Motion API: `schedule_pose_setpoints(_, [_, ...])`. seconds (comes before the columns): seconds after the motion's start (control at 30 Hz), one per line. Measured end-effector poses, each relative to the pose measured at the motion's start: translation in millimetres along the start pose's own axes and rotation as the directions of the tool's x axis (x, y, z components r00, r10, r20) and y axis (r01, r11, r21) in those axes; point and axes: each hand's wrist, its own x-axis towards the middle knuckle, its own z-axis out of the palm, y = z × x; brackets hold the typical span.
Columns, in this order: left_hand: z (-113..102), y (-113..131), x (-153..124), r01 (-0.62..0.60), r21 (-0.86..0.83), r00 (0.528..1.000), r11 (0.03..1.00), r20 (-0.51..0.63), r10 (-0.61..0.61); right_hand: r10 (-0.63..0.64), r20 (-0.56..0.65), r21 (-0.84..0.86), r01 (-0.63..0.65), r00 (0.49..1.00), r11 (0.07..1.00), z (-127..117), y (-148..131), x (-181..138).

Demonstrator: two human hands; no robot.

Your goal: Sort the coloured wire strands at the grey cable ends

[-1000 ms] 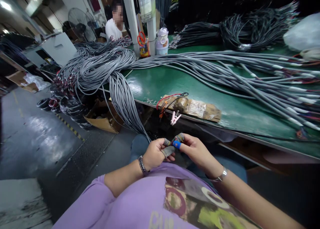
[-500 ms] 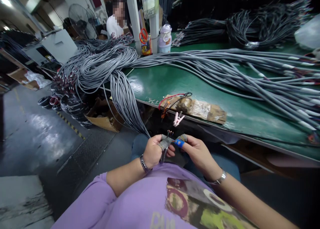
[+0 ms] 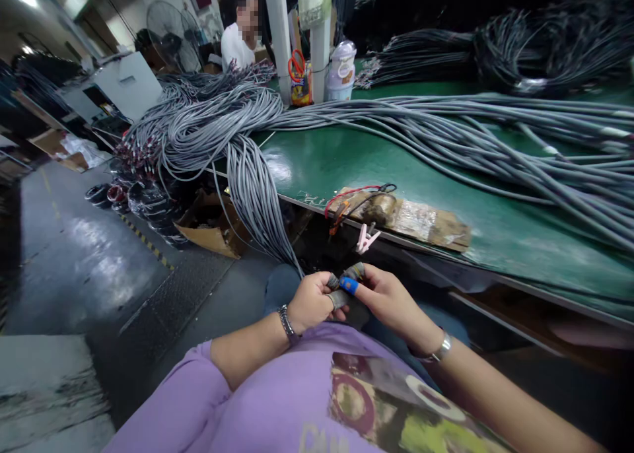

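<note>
My left hand (image 3: 311, 299) is closed low in front of my lap, its taped thumb and finger pinching the end of a grey cable that is mostly hidden by the fingers. Against it presses my right hand (image 3: 385, 301), with blue tape on the thumb and grey wrap on the index finger. Its fingertips are closed on the thin wires at that cable end, which barely show. Just beyond the hands, a pale pink clothespin (image 3: 367, 239) sits at the bench edge. A wooden board (image 3: 450, 232) bound with clear tape lies behind it, with red and black leads.
A thick bundle of grey cables (image 3: 257, 199) hangs over the edge of the green bench (image 3: 312, 159) toward my lap. More grey cables (image 3: 446, 133) run to the right. Orange-handled scissors (image 3: 296, 63) and a lilac cup (image 3: 341, 70) stand by a post. A person (image 3: 238, 40) is at the back.
My hands have drawn together, the right moving left onto the left fingertips. The coloured wire ends that stuck up from my left hand are now covered. The view has shifted slightly.
</note>
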Motion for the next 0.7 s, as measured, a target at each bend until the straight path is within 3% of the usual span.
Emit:
schedule_pose_setpoints(0.13, [-8, 5, -2, 0.044, -0.047, 0.992, 0.998, 0.117, -0.038, -0.062, 0.018, -0.059, 0.063, 0.998, 0.996, -4, 2, -1])
schedule_pose_setpoints(0.23, [-10, 5, -3, 0.092, -0.077, 0.984, 0.993, 0.161, -0.079, -0.032, 0.017, -0.045, 0.033, 0.999, 0.998, -5, 7, -3])
schedule_pose_setpoints(0.33, [-8, 3, -1, 0.11, -0.176, 0.991, 0.978, 0.091, -0.095, 0.009, -0.03, 0.006, -0.009, 1.0, 1.0, -5, 14, -5])
schedule_pose_setpoints(0.5, [-3, 9, 3, 0.0, -0.363, 0.997, 0.932, -0.077, -0.03, 0.137, -0.137, 0.244, -0.1, 0.981, 0.965, -5, 14, -6])
schedule_pose_setpoints(0.6, [-1, 11, 5, -0.032, -0.371, 0.993, 0.928, -0.115, -0.012, 0.174, -0.103, 0.373, -0.124, 0.979, 0.919, -3, 8, -8])
schedule_pose_setpoints(0.7, [3, 8, 7, -0.052, -0.324, 0.993, 0.945, -0.121, 0.013, 0.118, -0.072, 0.307, -0.09, 0.99, 0.947, 1, 4, -7])
